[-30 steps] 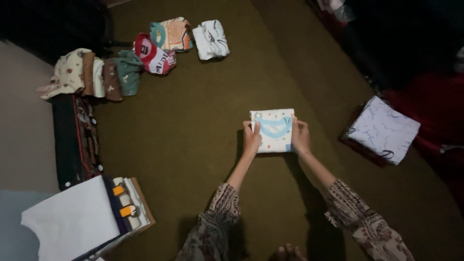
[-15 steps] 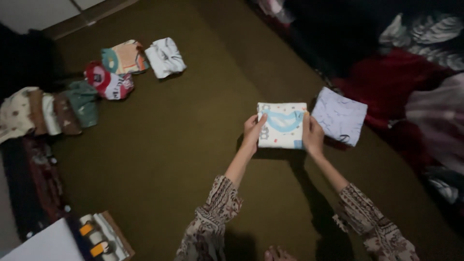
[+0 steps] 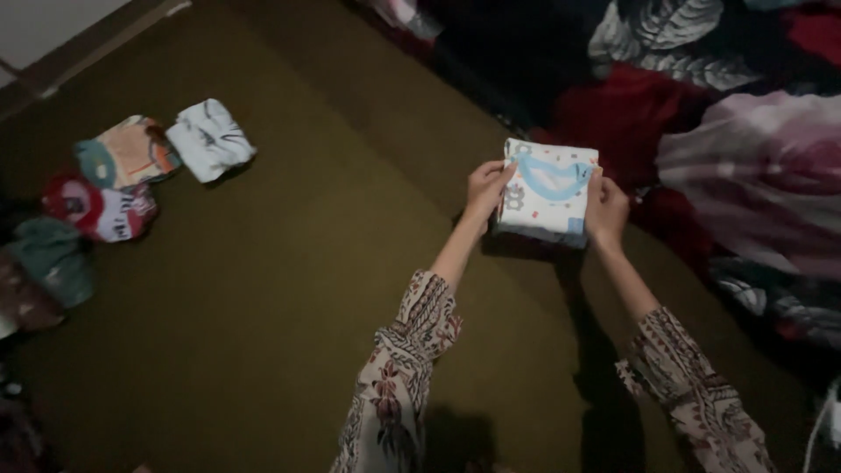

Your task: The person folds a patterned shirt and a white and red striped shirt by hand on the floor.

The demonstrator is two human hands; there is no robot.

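Both hands hold the folded white cloth [image 3: 547, 191] with blue print. The left hand [image 3: 484, 190] and right hand [image 3: 606, 210] each grip one side, fingers pinching. It has moved right, now beside the red blanket [image 3: 626, 114], far from the folded piles [image 3: 210, 138].

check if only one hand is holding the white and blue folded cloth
No, both hold it: the left hand grips the left edge of the white and blue folded cloth and the right hand grips its right edge.
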